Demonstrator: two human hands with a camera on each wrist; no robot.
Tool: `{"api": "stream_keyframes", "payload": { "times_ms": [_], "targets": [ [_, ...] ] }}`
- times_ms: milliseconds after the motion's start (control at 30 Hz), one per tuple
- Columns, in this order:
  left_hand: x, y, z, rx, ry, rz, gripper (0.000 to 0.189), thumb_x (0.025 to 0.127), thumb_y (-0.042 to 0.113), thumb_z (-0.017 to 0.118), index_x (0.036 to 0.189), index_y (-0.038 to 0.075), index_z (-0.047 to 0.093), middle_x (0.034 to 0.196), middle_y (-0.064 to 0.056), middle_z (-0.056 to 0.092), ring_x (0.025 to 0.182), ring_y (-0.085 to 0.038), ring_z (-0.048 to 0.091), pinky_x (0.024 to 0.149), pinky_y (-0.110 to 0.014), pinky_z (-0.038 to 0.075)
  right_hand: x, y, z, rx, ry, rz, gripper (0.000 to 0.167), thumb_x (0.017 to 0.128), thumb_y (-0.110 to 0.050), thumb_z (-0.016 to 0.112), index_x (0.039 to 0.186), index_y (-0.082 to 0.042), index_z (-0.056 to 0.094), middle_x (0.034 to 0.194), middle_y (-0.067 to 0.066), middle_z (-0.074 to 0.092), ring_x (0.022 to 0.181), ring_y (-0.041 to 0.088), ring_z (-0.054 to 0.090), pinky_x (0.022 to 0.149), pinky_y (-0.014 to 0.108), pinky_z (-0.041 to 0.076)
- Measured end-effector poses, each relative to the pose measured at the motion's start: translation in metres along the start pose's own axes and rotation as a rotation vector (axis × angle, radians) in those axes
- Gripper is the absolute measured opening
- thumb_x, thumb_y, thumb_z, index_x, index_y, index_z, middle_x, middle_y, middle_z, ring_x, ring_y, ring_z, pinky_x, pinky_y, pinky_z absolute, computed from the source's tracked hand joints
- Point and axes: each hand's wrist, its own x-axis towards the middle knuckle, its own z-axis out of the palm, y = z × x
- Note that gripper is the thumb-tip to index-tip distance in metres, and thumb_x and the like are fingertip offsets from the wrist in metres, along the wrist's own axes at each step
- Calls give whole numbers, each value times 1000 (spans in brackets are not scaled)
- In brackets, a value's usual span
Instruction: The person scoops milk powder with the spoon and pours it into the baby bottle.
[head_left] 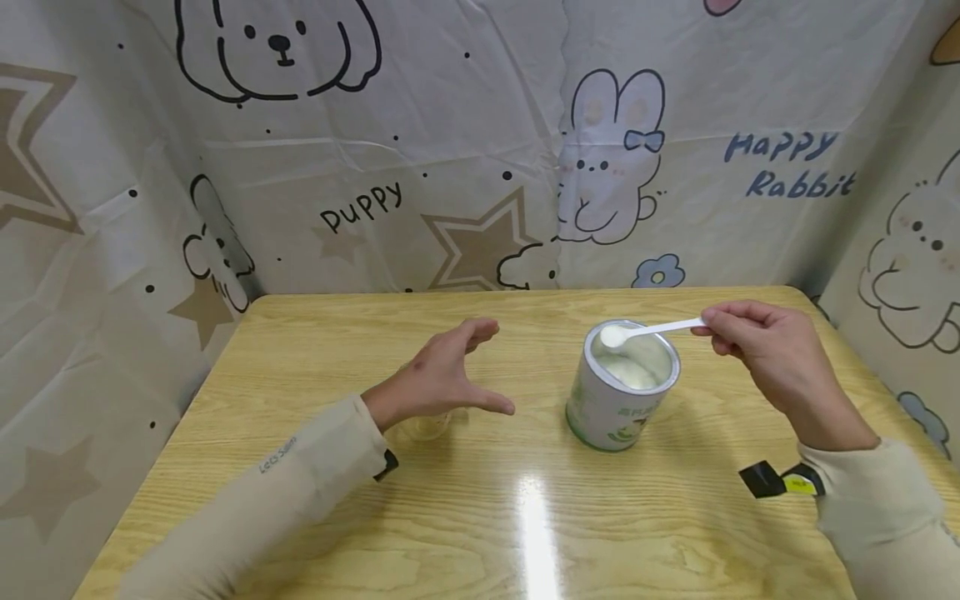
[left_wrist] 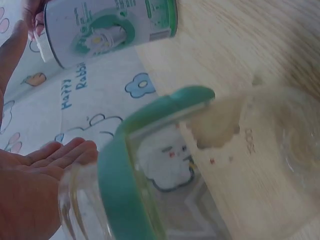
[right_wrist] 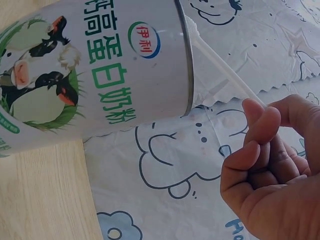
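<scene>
My right hand [head_left: 772, 354] pinches the handle end of a white measuring scoop [head_left: 663, 327]. White powder fills the scoop's bowl, which is over the open mouth of a milk powder can [head_left: 611, 417]. Pale powder shows inside the can, and a cow picture and green lettering mark its side in the right wrist view. My left hand [head_left: 431, 375] has its fingers and thumb spread apart and holds nothing. Close beside it stands a clear bottle [left_wrist: 240, 165] with a green collar and handle [left_wrist: 117, 165]; in the head view the hand and forearm hide most of this bottle.
A wooden table [head_left: 315, 333] carries the can right of centre and the bottle left of it. Behind and at both sides hangs a pale cloth [head_left: 465, 125] printed with cartoon animals and stars. Dark straps with small devices [head_left: 780, 481] circle the wrists.
</scene>
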Motion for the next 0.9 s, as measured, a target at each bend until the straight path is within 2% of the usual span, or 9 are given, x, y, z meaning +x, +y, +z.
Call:
{"api": "stream_keyframes", "payload": {
  "times_ms": [133, 467, 667, 900],
  "targets": [
    [-3, -3, -7, 4, 14, -3, 105, 69, 33, 94, 151, 5, 35, 154, -10, 41, 143, -27, 36, 115, -43, 34, 1, -2, 2, 33, -2, 2, 9, 96, -12, 69, 89, -12, 76, 79, -3, 72, 67, 7, 58, 60, 16, 51],
    [-13, -15, -23, 120, 28, -2, 104, 69, 35, 94, 152, 8, 37, 150, -8, 47, 139, -25, 43, 109, -49, 41, 3, -6, 11, 87, -24, -5, 8, 95, -11, 70, 89, -10, 76, 80, -1, 72, 68, 8, 60, 62, 16, 54],
    [-23, -23, -32, 118, 31, -25, 104, 71, 32, 93, 153, 9, 34, 149, -7, 48, 139, -27, 42, 109, -53, 40, 4, -8, 15, 94, -29, -4, 6, 94, -11, 71, 90, -11, 76, 80, -1, 73, 68, 8, 60, 63, 16, 54],
    [-34, -34, -38, 114, 32, -33, 105, 68, 31, 95, 151, 6, 35, 148, -11, 50, 138, -30, 43, 110, -58, 36, 5, -10, 23, 90, -35, -27, 7, 94, -11, 71, 90, -10, 76, 80, -2, 73, 67, 8, 59, 61, 16, 53]
  ]
}}
